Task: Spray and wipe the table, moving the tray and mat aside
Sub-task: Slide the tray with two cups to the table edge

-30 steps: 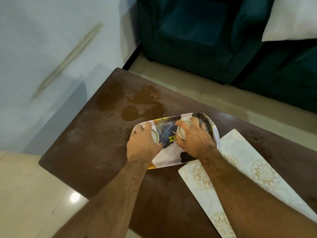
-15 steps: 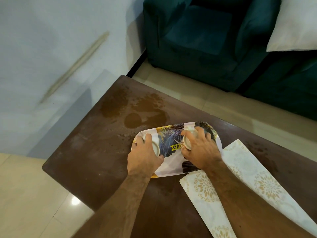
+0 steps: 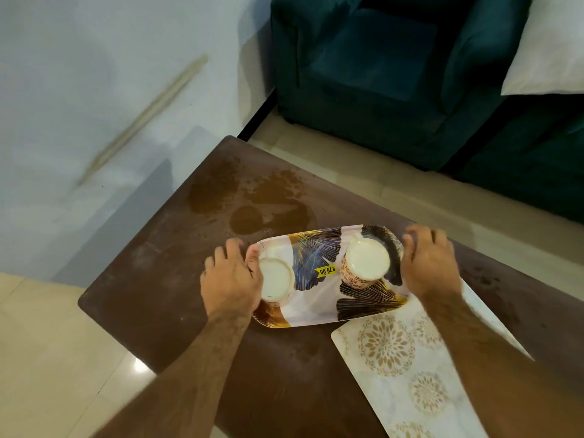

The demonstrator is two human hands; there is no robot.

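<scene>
A patterned oval tray [image 3: 319, 298] lies on the dark brown table [image 3: 151, 279]. Two white cups stand upside down on it, one cup [image 3: 276, 279] at its left end and a gold-patterned cup [image 3: 366, 262] at its right end. My left hand [image 3: 230, 279] holds the tray's left end, thumb on the rim beside the left cup. My right hand [image 3: 429, 263], slightly blurred, curls over the tray's right end. A white mat [image 3: 407, 368] with gold flower prints lies near right, partly under my right forearm; the tray's near right edge touches it.
Wet brown stains [image 3: 271, 197] mark the table just beyond the tray. A wall [image 3: 94, 90] runs close along the table's left side. A dark green sofa [image 3: 379, 74] with a white pillow [image 3: 553, 52] stands past the far edge, across a strip of tiled floor.
Both hands have come off the two upturned cups and spread apart to the tray's left and right ends. The cups stand uncovered on the tray.
</scene>
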